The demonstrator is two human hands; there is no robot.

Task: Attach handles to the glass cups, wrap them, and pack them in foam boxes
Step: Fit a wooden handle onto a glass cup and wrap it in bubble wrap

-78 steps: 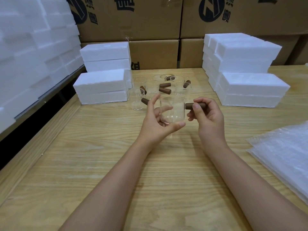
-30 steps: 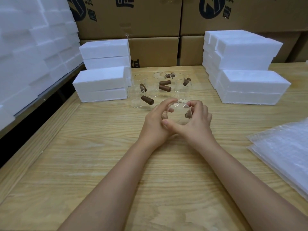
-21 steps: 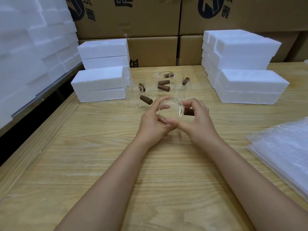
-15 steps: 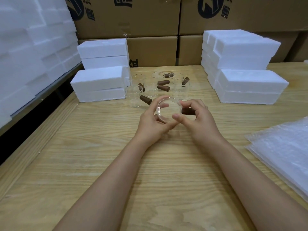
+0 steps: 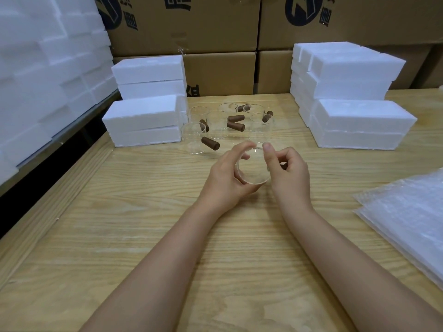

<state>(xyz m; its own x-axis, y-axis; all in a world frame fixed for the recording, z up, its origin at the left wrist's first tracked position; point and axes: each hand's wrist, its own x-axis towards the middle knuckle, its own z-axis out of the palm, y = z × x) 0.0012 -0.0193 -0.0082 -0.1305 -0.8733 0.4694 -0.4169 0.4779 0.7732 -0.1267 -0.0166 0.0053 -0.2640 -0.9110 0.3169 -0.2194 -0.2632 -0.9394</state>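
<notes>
A clear glass cup [image 5: 253,170] is held above the wooden table [image 5: 143,236], tipped so its round end faces me. My left hand [image 5: 224,179] grips its left side, fingers curled over the rim. My right hand [image 5: 287,173] closes on the cup's right side, where a sliver of the brown handle [image 5: 284,166] shows behind the fingers. Several more glass cups [image 5: 217,128] with brown handles [image 5: 210,143] stand grouped behind my hands.
White foam boxes are stacked at back left [image 5: 143,121] and back right [image 5: 357,125], with more piled along the left wall [image 5: 43,68]. Cardboard cartons [image 5: 215,25] line the back. A pile of bubble-wrap sheets [image 5: 407,219] lies at the right edge.
The cup, earlier upright with its handle sticking out to the right, has been tipped toward me and turned between both hands. My right hand now covers most of the handle.
</notes>
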